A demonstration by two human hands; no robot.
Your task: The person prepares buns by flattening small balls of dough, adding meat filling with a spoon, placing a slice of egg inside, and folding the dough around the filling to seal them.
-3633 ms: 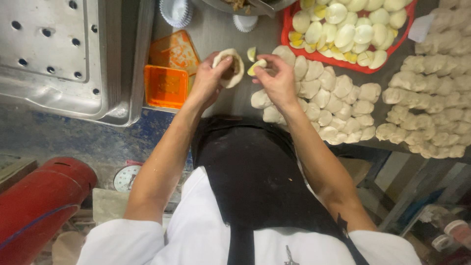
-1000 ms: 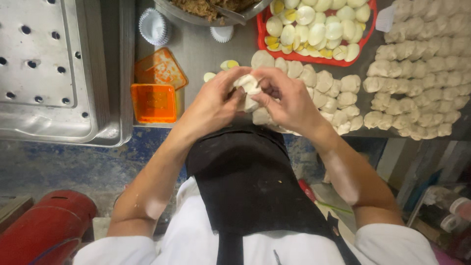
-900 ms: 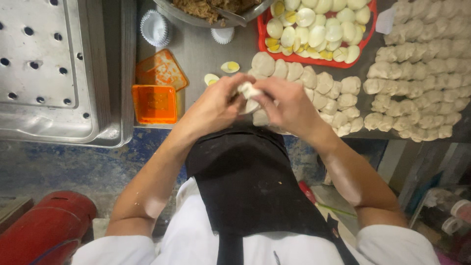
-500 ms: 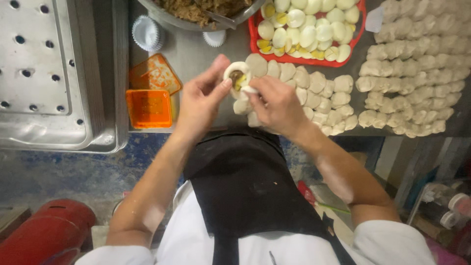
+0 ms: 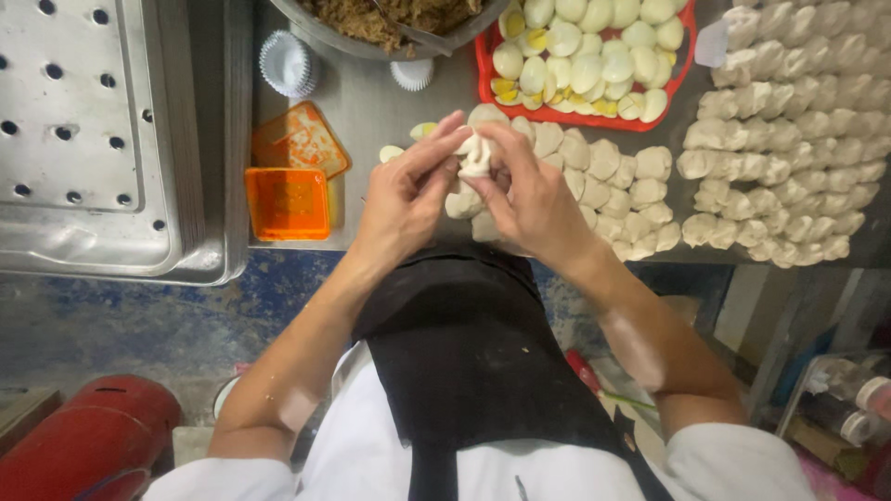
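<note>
I hold a dumpling (image 5: 476,156) between both hands above the counter (image 5: 371,121), just over its near edge. My left hand (image 5: 404,199) cups it from the left, fingers narrowed and reaching over the top; my right hand (image 5: 529,190) closes on it from the right, thumb and fingertips pinching the dough. The dough is pale, soft and matte, gathered into small folds where my fingers press.

Under and beside my right hand lie flat round dough pieces (image 5: 603,176), overlapping along the near edge. Toward the right edge, rows of finished dumplings (image 5: 789,139) lie packed close, lumpy and floury white. At the far edge a red tray (image 5: 487,79) holds halved boiled eggs (image 5: 585,46), smooth white with yellow yolks. Beside it a metal bowl (image 5: 306,23) carries brown shredded filling (image 5: 390,14). Two white pleated paper cups (image 5: 288,63) lie near the bowl. An orange plastic box (image 5: 288,202) rests near the counter's left edge, its lid (image 5: 302,139) just behind it. Left of the counter lies a perforated steel tray (image 5: 83,139).
</note>
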